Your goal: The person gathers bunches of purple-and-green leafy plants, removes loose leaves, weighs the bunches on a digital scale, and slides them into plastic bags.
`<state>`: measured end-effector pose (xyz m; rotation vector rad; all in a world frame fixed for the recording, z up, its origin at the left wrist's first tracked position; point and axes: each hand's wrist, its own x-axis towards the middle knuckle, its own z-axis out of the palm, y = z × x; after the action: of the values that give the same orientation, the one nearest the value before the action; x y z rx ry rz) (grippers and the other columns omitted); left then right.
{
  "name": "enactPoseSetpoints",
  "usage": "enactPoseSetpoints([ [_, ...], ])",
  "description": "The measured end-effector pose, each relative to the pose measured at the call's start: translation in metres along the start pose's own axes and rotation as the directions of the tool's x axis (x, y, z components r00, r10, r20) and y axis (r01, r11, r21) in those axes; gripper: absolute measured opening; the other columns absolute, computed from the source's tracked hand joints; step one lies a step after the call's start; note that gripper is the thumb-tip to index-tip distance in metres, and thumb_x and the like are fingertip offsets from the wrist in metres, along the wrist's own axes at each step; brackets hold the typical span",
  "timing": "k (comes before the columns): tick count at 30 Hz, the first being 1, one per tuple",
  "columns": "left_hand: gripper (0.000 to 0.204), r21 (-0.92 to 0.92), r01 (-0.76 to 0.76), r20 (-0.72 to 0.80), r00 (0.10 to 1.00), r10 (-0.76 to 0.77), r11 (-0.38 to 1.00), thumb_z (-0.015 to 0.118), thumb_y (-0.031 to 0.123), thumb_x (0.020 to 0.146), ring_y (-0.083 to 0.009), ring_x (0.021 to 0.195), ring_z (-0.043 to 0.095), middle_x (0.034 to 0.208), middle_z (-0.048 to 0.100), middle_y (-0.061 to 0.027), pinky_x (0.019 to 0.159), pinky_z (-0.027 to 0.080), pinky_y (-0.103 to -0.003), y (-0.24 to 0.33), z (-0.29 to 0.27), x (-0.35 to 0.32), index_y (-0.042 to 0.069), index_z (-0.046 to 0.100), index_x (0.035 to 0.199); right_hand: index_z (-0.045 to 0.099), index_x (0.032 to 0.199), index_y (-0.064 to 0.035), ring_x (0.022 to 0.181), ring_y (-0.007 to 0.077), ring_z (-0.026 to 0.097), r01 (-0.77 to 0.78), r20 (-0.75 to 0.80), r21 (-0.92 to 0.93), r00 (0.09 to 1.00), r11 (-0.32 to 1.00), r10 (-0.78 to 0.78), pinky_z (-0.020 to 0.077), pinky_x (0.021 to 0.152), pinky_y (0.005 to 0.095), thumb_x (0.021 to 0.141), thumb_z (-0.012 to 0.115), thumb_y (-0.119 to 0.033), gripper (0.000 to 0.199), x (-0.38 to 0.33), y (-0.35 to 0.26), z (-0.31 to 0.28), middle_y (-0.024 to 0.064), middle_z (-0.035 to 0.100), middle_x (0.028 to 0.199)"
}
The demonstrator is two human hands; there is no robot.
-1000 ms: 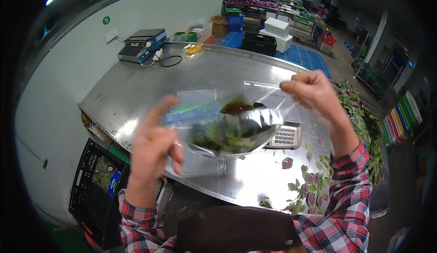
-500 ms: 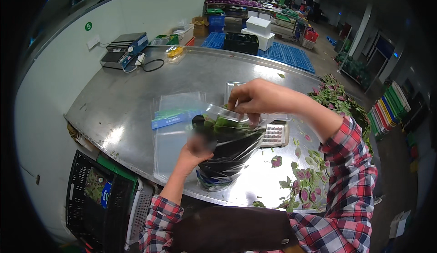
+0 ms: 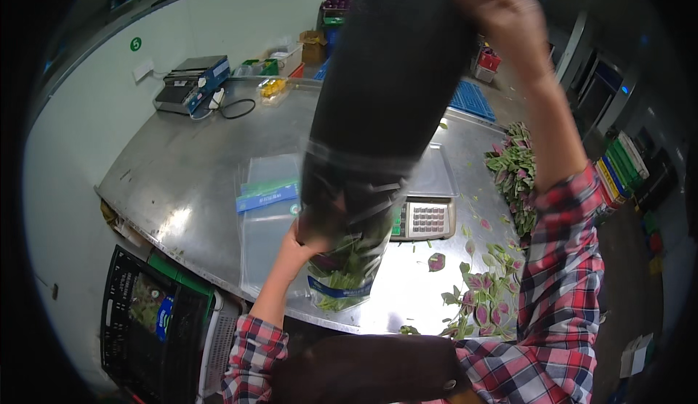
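My left hand (image 3: pixel 302 238) grips the mouth of a clear plastic bag (image 3: pixel 343 277) where it wraps around the lower end of a tall black flexible container (image 3: pixel 389 77). The container stands upended, its lower end inside the bag. Green leafy stems lie in the bag's bottom, just above the front edge of the steel table (image 3: pixel 189 179). My right hand (image 3: pixel 502 11) is raised high and holds the container's upper end.
A stack of clear zip bags (image 3: pixel 265 208) lies left of the bag. A weighing scale (image 3: pixel 427 211) sits behind it. Red-green leaves (image 3: pixel 494 291) litter the table's right, with a bunch (image 3: pixel 515 168) further back. A black crate (image 3: pixel 142 317) stands below left. A sealing machine (image 3: pixel 189 84) is at the back.
The black container has swung from low and sagging to upended and tall. My right hand rose from the bag's mouth to the container's top; the greens have dropped into the clear bag.
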<state>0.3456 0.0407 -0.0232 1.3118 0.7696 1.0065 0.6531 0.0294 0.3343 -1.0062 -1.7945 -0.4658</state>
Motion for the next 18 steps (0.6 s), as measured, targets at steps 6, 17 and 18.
enactPoseSetpoints([
  [6, 0.039, -0.308, 0.056, -0.081, 0.993, -0.085, 0.95, 0.069, 0.012, 0.078, -0.0138, 0.093, 0.058, 0.104, 0.062, -0.0045, 0.083, 0.045, -0.028, -0.006, 0.001, 0.001, 0.002, 0.057, 0.114, 0.063, 0.098, -0.0049, 0.086, 0.0164, 0.061, -0.127, -0.235, -0.152, 0.968, 0.98, 0.089, 0.049, 0.074, 0.0271, 0.085, 0.053, 0.001, 0.017, -0.052, 0.075, -0.026, 0.0069, 0.063, 0.095],
  [17, 0.034, -0.303, 0.027, -0.161, 0.984, -0.079, 0.953, 0.066, 0.013, 0.081, -0.0147, 0.093, 0.058, 0.103, 0.061, -0.006, 0.08, 0.046, -0.028, 0.002, -0.008, -0.034, 0.0, 0.055, 0.111, 0.055, 0.112, 0.0006, 0.097, 0.0189, 0.058, -0.76, 0.71, 0.643, 0.638, 0.095, 0.298, 0.0457, 0.085, 0.0301, 0.085, 0.065, -0.028, 0.041, -0.18, 0.013, 0.122, 0.0127, 0.059, 0.106],
  [18, 0.029, -0.109, -0.015, -0.15, 0.989, -0.002, 0.994, 0.063, 0.014, 0.084, -0.0129, 0.094, 0.057, 0.102, 0.061, -0.0043, 0.078, 0.047, -0.028, 0.013, -0.013, -0.039, 0.002, 0.057, 0.11, 0.057, 0.106, 0.0004, 0.09, 0.0173, 0.059, -0.774, 0.722, 0.621, 0.626, 0.122, 0.296, 0.0468, 0.081, 0.0287, 0.085, 0.065, -0.027, 0.036, -0.173, 0.005, 0.123, 0.0112, 0.061, 0.1],
])
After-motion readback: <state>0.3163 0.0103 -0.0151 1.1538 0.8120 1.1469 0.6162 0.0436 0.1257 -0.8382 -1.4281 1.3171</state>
